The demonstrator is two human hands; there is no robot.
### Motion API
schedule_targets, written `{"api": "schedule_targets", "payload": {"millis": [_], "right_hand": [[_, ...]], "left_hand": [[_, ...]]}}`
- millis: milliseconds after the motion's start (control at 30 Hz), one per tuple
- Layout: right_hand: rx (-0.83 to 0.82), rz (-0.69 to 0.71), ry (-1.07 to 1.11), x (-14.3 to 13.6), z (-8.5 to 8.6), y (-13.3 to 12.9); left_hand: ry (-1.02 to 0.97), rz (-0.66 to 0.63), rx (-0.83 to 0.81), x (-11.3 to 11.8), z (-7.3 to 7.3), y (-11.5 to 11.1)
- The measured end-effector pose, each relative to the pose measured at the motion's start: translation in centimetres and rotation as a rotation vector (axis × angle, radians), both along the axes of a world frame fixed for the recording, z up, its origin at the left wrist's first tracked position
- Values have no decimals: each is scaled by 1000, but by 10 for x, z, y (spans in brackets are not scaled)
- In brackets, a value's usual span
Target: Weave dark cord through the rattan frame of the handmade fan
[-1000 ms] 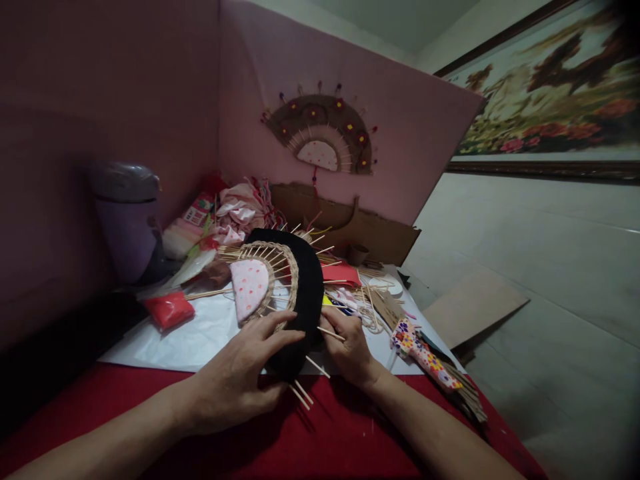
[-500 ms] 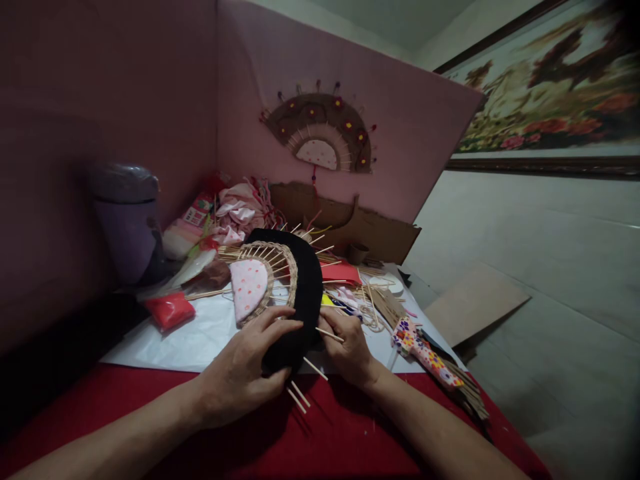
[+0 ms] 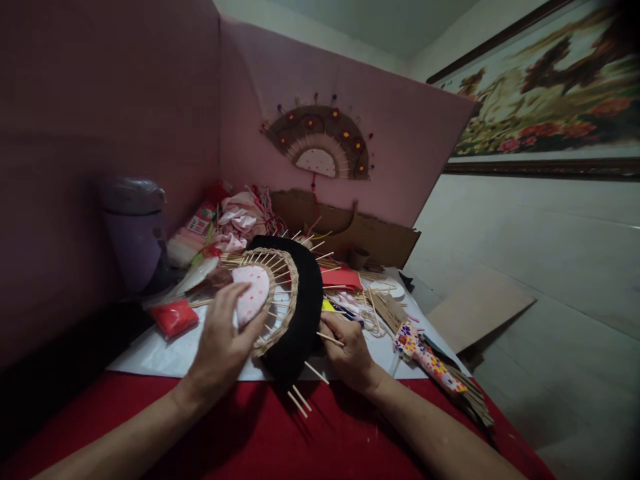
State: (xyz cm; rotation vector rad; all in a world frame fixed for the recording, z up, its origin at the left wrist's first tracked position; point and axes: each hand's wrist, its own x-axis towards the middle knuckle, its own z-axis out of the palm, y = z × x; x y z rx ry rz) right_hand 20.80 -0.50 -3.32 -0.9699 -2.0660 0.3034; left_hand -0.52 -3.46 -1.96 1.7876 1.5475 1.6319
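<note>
A half-round craft fan (image 3: 304, 300) stands tilted in front of me. It has thin sticks, a woven fibre rim, a black fabric band and a white padded half-circle (image 3: 253, 291) with red dots. My left hand (image 3: 223, 333) is at the lower end of this half-circle, with fingers on its left and thumb on its right, curled about it. At the outer edge of the black band, my right hand (image 3: 347, 347) is closed, gripping the fan beside a protruding stick (image 3: 331, 339). Its fingertips behind the band are hidden.
A purple cup (image 3: 134, 247) and a red packet (image 3: 175, 317) stand at the left. Pink cloth (image 3: 245, 213) lies heaped behind. Cardboard strips wrapped in flowered fabric (image 3: 430, 360) lie at right. A finished fan (image 3: 320, 137) hangs on the pink panel (image 3: 400, 133).
My left hand has let go of the black band's lower part and moved left and up to the dotted half-circle. My right hand keeps its grip. The camera view has shifted slightly.
</note>
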Motion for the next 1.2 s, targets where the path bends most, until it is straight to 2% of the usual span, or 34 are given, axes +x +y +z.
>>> {"api": "schedule_targets", "payload": {"millis": [33, 100, 167, 233, 333, 467, 600, 700, 800, 967, 1067, 1200], "right_hand": [[5, -1, -5, 0, 0, 0], [18, -2, -10, 0, 0, 0], [27, -2, -7, -1, 0, 0], [30, -3, 12, -1, 1, 1], [26, 1, 69, 1, 1, 2], [12, 58, 196, 4, 0, 3], [9, 95, 268, 4, 3, 1], [53, 101, 257, 4, 6, 1], [105, 78, 255, 6, 8, 3], [159, 70, 298, 10, 13, 6], [139, 75, 321, 11, 13, 8], [143, 53, 348, 13, 10, 11]], "left_hand": [[-142, 88, -73, -4, 0, 6], [-455, 157, -243, -11, 1, 16], [-717, 119, -362, -15, 3, 23], [-856, 68, -430, -18, 9, 26], [-911, -3, -526, -24, 18, 29], [-1054, -228, -732, -33, 27, 38], [-1245, -371, -811, -22, 37, 42], [-1308, -391, -805, -4, 46, 41], [-1314, -392, -767, 6, 50, 42], [-1403, -464, -759, -1, 38, 48], [-1427, -448, -784, -7, 32, 49], [-1447, -394, -748, -9, 32, 48]]}}
